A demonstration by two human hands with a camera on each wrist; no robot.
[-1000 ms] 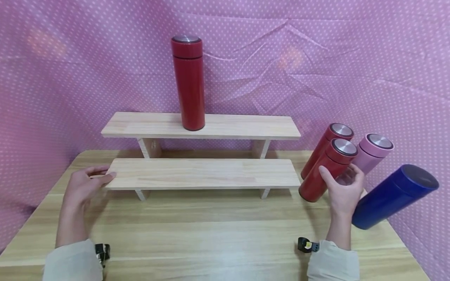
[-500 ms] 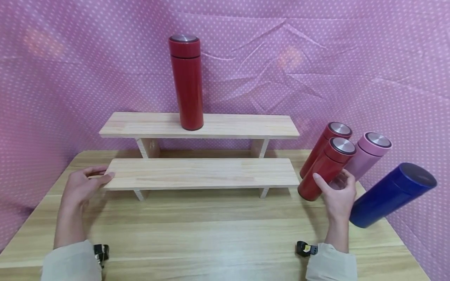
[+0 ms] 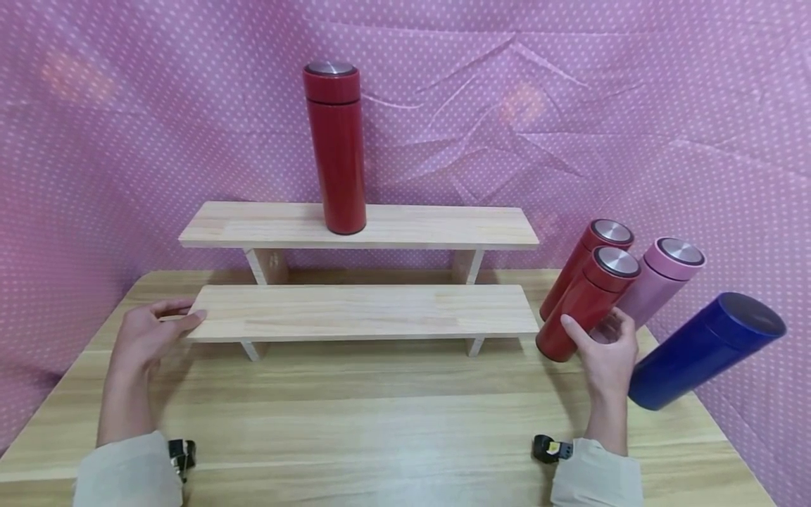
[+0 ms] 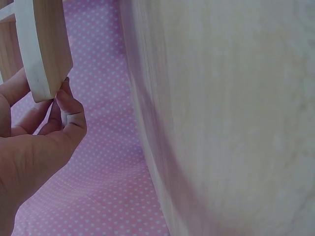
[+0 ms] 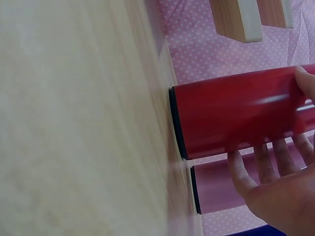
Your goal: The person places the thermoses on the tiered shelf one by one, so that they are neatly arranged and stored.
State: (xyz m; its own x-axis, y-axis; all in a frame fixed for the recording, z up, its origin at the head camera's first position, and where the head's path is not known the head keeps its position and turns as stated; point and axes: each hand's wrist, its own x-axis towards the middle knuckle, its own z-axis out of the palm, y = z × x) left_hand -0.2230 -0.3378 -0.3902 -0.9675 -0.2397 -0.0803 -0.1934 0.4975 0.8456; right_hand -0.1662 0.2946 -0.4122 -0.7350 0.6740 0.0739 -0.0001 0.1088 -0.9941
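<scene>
My left hand (image 3: 142,334) pinches the left end of the lower wooden shelf board (image 3: 374,313), thumb on top. The left wrist view shows the fingers (image 4: 74,115) at the board's corner. At the right, my right hand (image 3: 607,352) holds the front red thermos (image 3: 579,306), thumb on its near side and fingers round its right side. In the right wrist view the base of this thermos stands on the table. Close behind it are a second red thermos (image 3: 567,278) and a pink thermos (image 3: 652,292). Another red thermos (image 3: 338,162) stands upright on the upper shelf board (image 3: 443,222).
Right of my right hand is a dark blue thermos (image 3: 703,355). A pink dotted cloth (image 3: 475,105) hangs behind and on both sides. Beneath everything is the light wooden table (image 3: 355,422), and short wooden supports (image 3: 467,266) hold up the shelf.
My right hand has slid a little down and left along the front red thermos. My left hand stays at the shelf end. The whole view has shifted slightly.
</scene>
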